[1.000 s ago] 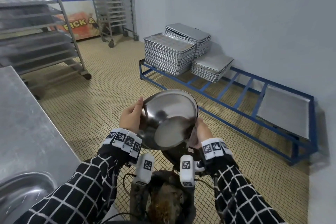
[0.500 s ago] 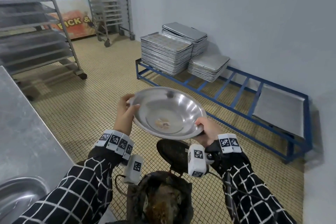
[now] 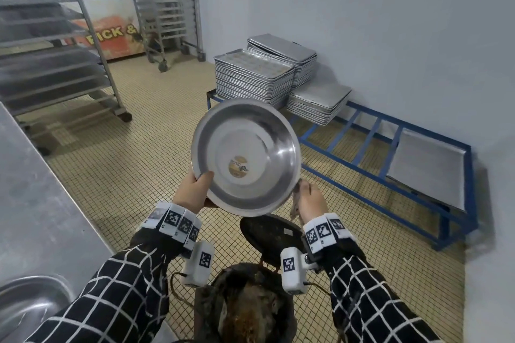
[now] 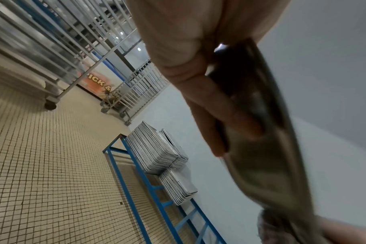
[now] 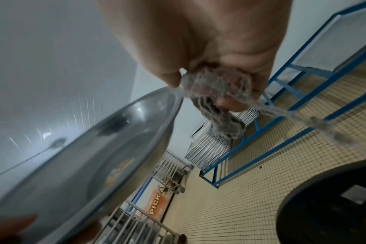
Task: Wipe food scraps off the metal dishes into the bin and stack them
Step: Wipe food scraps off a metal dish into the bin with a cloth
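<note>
Steel dish [image 3: 246, 157] above bin [image 3: 245, 303], tilted: stiff, light, prob slick, so grip rim; left hand [image 3: 192, 192] pinches rim, right hand [image 3: 310, 200] clutches mesh scrubber [image 5: 217, 92].

Both forearms raised forward, in black sleeves with a white grid, marker bands on both wrists. Left hand [image 3: 194, 190] gripping the metal dish [image 3: 245, 156] at its lower left rim, thumb over the edge. Right hand [image 3: 310, 200] at the lower right rim, fingers bunched round a grey cloth [image 5: 217, 94].
</note>
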The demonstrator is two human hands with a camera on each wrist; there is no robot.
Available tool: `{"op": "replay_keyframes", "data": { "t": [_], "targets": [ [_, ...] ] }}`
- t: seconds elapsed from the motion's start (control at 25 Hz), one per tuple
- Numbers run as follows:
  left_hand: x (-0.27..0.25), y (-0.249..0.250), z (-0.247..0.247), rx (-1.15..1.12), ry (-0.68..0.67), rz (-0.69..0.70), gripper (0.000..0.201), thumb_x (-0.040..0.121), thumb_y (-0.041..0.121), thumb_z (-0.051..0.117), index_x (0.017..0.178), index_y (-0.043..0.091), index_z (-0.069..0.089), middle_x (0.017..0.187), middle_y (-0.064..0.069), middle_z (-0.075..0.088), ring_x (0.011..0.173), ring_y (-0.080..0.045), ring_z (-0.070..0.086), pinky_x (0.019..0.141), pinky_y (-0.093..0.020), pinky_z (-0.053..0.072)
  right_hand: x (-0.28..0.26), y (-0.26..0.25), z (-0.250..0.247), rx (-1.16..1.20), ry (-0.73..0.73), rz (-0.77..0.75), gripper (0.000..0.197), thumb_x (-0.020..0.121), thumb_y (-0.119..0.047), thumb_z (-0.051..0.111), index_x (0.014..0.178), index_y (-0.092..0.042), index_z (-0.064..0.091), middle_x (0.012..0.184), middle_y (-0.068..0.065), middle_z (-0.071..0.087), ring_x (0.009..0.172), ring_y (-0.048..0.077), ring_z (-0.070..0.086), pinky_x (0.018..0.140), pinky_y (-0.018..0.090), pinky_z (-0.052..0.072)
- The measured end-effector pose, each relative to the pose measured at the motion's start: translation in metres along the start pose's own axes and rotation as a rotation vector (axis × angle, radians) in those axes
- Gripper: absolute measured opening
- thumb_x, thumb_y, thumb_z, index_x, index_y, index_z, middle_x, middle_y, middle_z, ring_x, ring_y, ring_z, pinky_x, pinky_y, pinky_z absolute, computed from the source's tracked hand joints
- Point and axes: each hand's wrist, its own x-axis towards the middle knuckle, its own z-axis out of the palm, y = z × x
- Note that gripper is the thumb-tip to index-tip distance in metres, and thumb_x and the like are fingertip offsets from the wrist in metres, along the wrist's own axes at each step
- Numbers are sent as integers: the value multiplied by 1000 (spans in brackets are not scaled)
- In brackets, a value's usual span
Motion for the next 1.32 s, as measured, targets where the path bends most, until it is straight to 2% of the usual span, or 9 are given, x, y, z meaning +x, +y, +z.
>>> {"op": "replay_keyframes", "data": {
  "t": [0.04,0.24,0.32,0.48,0.72,1.0,1.16,1.24,1.32],
  "targets": [
    [0,-3,0,10,4,20,20,96,16,47,115,9,49,95,-14,64,80,-28,66,68,-39,56,-1,6,2,-21,36,-10,38,101,-41,33,114,-13,55,89,1,62,74,17,63,70,40,57],
    [0,-18,-1,-179,-94,48,43,91,6,56,131,15,42,113,-11,61,101,-34,62,75,-49,57,-13,-26,5,44,8,-382,34,98,-25,49,131,-21,53,112,-17,55,98,-2,52,78,8,38],
    [-6,-20,7,-206,-123,28,30,93,8,54,122,15,48,106,-10,66,99,-33,64,80,-51,55,-2,-47,9,-6,78,-574,36,96,-20,54,132,-21,55,119,-11,54,105,2,51,87,10,40],
    [-15,-15,21,-236,-173,26,23,95,7,52,116,0,52,87,-11,71,77,-26,70,64,-39,58,20,-69,25,-37,106,-774,36,92,-15,59,128,-19,60,122,-1,47,112,10,50,106,22,37],
    [-13,-1,16,-289,-197,39,32,96,12,51,125,0,50,113,-24,64,92,-32,67,66,-39,60,5,-52,41,-315,-137,-1087,38,88,-11,62,125,-18,62,121,4,53,111,22,50,100,28,40],
    [-15,13,8,-362,-182,156,42,97,9,47,136,20,37,114,-5,62,96,-25,65,65,-38,60,-9,-24,10,-601,-347,-978,29,93,-20,56,120,-19,65,115,-2,60,107,15,52,93,25,41],
    [-14,12,8,-294,-204,108,41,98,17,48,138,13,39,120,-12,62,97,-26,65,64,-33,58,-2,-54,-7,-124,116,-607,31,95,-24,55,124,-17,60,110,-2,61,99,11,58,83,15,45],
    [-15,12,10,-250,-224,81,39,98,21,48,135,12,42,113,-11,66,96,-27,66,70,-36,58,11,-74,-9,-13,285,-588,33,95,-22,55,127,-13,59,111,4,59,95,12,56,86,21,46],
    [-16,16,15,-210,-258,82,41,98,24,48,136,11,42,115,-13,65,98,-29,66,72,-35,57,20,-81,-4,-84,273,-657,34,95,-20,55,128,-13,58,117,8,57,100,15,55,93,23,42]
  ]
}}
